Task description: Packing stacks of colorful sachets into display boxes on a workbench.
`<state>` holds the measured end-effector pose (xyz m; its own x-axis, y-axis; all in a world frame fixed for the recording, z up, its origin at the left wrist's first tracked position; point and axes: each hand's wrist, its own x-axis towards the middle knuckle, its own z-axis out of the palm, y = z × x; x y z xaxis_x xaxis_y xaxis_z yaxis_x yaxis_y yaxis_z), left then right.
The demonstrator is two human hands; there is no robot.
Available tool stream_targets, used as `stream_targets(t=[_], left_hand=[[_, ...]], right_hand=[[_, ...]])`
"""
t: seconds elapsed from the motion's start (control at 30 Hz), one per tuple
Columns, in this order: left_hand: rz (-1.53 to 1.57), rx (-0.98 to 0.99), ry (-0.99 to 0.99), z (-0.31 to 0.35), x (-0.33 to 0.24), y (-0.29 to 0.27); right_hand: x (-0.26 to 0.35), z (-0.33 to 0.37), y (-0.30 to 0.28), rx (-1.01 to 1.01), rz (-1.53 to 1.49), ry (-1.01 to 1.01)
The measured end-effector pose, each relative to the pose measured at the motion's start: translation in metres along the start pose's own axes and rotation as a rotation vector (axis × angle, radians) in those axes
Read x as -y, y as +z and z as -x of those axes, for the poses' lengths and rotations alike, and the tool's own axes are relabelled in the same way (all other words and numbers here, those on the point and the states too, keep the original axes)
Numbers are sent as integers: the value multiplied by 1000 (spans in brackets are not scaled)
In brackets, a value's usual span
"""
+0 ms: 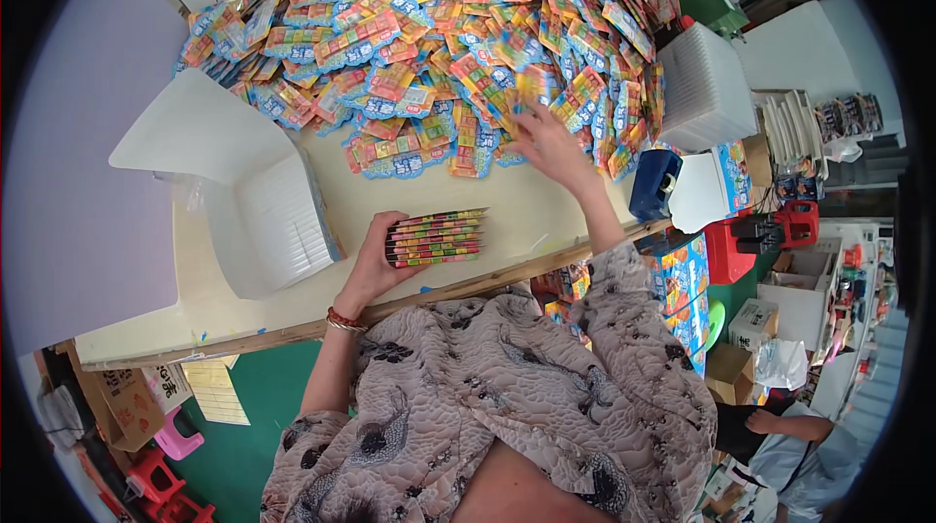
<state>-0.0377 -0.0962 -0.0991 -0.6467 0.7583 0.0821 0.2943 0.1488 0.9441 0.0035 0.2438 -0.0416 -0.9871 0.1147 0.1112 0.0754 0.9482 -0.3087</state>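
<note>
My left hand (372,260) is closed around the left end of a stack of flat candy packets (439,236), whose colourful edges face up, just above the near part of the table. Farther out on the right, my right hand (552,145) reaches to the front of a big heap of blue, yellow and red packets (390,45). Its fingers pinch a single packet (533,86), smeared by motion. Left of my left hand stands an open box with a white lining (268,240), its flap raised.
A dark blue tape dispenser (653,185) and a block of stacked clear trays (707,84) stand right of the heap. A lilac board (88,153) covers the left side. Red stools (166,489) are on the floor at lower left. Another person's arm (790,426) shows at lower right.
</note>
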Motion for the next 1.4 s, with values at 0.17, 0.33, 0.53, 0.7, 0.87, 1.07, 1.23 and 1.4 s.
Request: stream_targets(t=[0.17,0.33,0.53,0.7,0.87,1.07,1.23,1.4], left_hand=[[5,22,9,-4,-1,2],[22,69,29,-10,-6,-1],[-110,125,110,-26,-11,-1],[37,78,106,-25,-3,3],[17,82,23,-22,-10,3],[-94,131,57,-24,-8,2],[27,148,21,-20,-5,7],[18,63,18,-6,-9,7]], right_hand=[[-14,41,71,-297,-313,-84],[25,50,74,-415,-555,211],[12,50,63,-302,-298,366],[17,51,27,155,-810,253],[18,45,8,511,-711,-18],[-26,1,14,-382,46,123],[-48,-2,27,-287,295,-75],[-31,45,42,-471,-47,100]])
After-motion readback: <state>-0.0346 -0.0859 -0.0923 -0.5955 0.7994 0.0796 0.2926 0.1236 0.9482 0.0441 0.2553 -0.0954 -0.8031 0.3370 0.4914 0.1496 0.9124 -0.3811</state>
